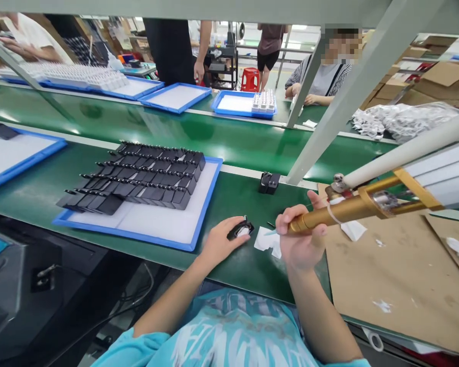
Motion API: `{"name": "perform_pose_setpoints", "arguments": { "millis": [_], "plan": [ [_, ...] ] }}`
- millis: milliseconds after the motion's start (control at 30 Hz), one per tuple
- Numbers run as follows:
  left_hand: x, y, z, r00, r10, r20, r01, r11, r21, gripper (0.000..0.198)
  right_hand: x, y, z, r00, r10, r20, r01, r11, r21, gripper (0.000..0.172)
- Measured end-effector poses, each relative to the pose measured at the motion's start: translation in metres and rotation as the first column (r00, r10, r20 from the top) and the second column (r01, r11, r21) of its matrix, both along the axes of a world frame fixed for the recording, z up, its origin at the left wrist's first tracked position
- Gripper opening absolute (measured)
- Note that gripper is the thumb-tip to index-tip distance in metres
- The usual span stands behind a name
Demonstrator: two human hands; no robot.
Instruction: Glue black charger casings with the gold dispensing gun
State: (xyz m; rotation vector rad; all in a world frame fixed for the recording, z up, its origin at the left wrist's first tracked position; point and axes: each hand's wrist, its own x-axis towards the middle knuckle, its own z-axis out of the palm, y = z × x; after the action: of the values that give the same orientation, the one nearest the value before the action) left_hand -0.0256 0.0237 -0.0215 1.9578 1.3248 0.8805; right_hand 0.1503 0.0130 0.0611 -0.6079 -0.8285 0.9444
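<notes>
My left hand (222, 238) is closed on a small black part (240, 230) with a pale face, pressing it against the green table. My right hand (299, 235) grips the front end of a long gold dispensing tool (352, 208), whose thin tip (270, 232) points left toward the part. A scrap of white paper (266, 240) lies on the table between both hands. The tool's rear runs up to the right under white tubes.
A blue-rimmed white tray (168, 232) holds rows of black parts (137, 176) left of my hands. A pair of black parts (269, 182) sits beyond. Brown cardboard (390, 275) covers the table at right. A grey frame post (329, 117) slants up. Other people work across the conveyor.
</notes>
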Motion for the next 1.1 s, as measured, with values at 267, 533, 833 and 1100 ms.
{"name": "perform_pose_setpoints", "arguments": {
  "millis": [267, 533, 833, 1100],
  "plan": [
    [0.004, -0.005, 0.002, 0.996, 0.004, -0.091, -0.013, 0.995, -0.100, 0.039, -0.020, 0.016, 0.011, 0.998, -0.041, -0.038, 0.041, 0.999, 0.018, 0.046],
    [0.004, -0.019, 0.023, 0.997, 0.069, -0.045, -0.066, 0.996, 0.062, 0.036, -0.021, 0.015, 0.009, 0.999, -0.002, -0.047, 0.005, 0.999, 0.054, 0.045],
    [0.001, -0.024, 0.031, 0.981, 0.095, -0.168, -0.049, 0.965, 0.258, 0.034, -0.022, 0.011, 0.010, 0.999, -0.014, -0.034, 0.016, 0.999, 0.044, 0.041],
    [0.000, -0.024, 0.027, 0.964, 0.107, -0.243, -0.047, 0.970, 0.240, 0.037, -0.027, 0.008, 0.014, 1.000, 0.000, -0.026, 0.002, 0.999, 0.046, 0.045]
  ]
}}
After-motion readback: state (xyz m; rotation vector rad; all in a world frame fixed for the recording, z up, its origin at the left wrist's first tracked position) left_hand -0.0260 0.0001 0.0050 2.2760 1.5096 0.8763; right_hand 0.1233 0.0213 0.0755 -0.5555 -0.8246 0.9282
